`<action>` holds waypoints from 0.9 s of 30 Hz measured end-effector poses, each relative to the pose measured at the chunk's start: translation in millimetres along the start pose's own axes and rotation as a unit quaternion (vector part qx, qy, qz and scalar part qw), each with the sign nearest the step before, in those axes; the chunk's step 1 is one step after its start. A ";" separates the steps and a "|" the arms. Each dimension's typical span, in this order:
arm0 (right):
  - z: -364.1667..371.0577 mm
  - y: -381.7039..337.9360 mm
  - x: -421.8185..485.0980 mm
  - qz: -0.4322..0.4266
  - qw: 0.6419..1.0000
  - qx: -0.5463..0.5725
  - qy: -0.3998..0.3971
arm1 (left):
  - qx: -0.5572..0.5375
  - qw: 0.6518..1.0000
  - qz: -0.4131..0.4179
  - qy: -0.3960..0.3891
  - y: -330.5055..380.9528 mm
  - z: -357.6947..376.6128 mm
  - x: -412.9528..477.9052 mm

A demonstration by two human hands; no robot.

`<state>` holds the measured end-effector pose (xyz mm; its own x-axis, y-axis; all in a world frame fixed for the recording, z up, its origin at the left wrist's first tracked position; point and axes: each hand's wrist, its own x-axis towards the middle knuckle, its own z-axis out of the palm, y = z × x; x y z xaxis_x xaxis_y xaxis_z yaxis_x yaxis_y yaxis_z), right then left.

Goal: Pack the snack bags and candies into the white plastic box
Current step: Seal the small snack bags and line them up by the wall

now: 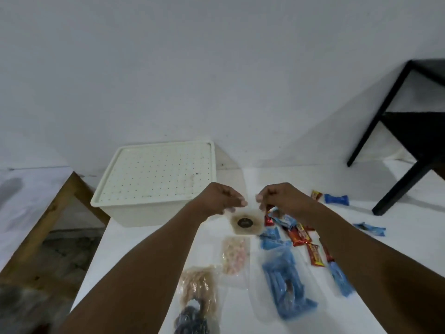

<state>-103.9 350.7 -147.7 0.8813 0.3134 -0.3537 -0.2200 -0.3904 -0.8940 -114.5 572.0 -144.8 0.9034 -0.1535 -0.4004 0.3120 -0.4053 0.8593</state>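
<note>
Holding a clear snack bag (245, 222) up over the white tabletop (125, 237), left hand (224, 197) and right hand (277, 196) side by side, each grip closed in a pinch on the bag's upper edge, fingers curled. Hanging just below the knuckles, beige contents around a dark round centre, somewhat blurred. Behind and to the left of the left hand, the white plastic box (154, 182), perforated lid on, standing at the far left corner of the tabletop close to the wall. Lying nearer, between the forearms: a pink candy bag (234, 255), then a beige snack bag (198, 290) with something dark at its near end, and beside these a blue candy bag (286, 285). Scattered under and beside the right wrist, red candy bars (298, 235) among blue wrappers. Farther right and well apart, a blue wrapped candy (336, 199) touching a small red candy (316, 195), plus another blue candy (370, 229) alone. Beyond the right edge, a black table frame (397, 141); off to the left, a wooden frame (48, 213).
</note>
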 end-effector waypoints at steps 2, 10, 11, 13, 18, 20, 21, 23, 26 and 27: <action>-26.7 -12.4 -7.6 -0.027 1.000 0.009 0.014 | -0.018 0.999 0.024 0.022 22.0 3.4 1.6; -129.0 -34.4 -30.8 -0.111 0.990 -0.004 0.082 | -0.138 0.982 0.100 0.084 94.8 62.2 4.6; -139.2 -35.2 -32.9 -0.118 0.989 -0.003 0.088 | -0.144 0.979 0.111 0.092 103.9 72.3 6.6; -156.7 -34.0 -38.0 -0.124 0.987 0.016 0.099 | -0.144 0.976 0.127 0.103 120.3 91.5 11.0; -182.4 -21.5 -56.2 -0.140 0.985 0.040 0.096 | -0.137 0.972 0.157 0.108 146.7 129.1 18.3; -192.9 -19.4 -61.8 -0.164 0.981 0.038 0.100 | -0.165 0.965 0.167 0.119 155.3 140.8 19.3; -199.2 -20.4 -63.7 -0.173 0.978 0.045 0.105 | -0.189 0.959 0.167 0.125 158.9 145.9 19.2; -211.5 -25.0 -66.2 -0.192 0.973 0.064 0.112 | -0.249 0.947 0.157 0.128 166.1 155.1 16.7; -222.5 -28.9 -67.3 -0.210 0.968 0.081 0.109 | -0.295 0.936 0.144 0.129 172.6 165.9 13.4; -222.8 -29.1 -67.9 -0.208 0.968 0.089 0.107 | -0.295 0.935 0.143 0.134 174.1 168.5 12.6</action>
<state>-64.2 147.9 -36.4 0.9714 0.2170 0.0963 0.1219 -0.1075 -0.9867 -98.4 347.6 -53.8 0.9913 0.0835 -0.1021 0.0839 0.1983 0.9766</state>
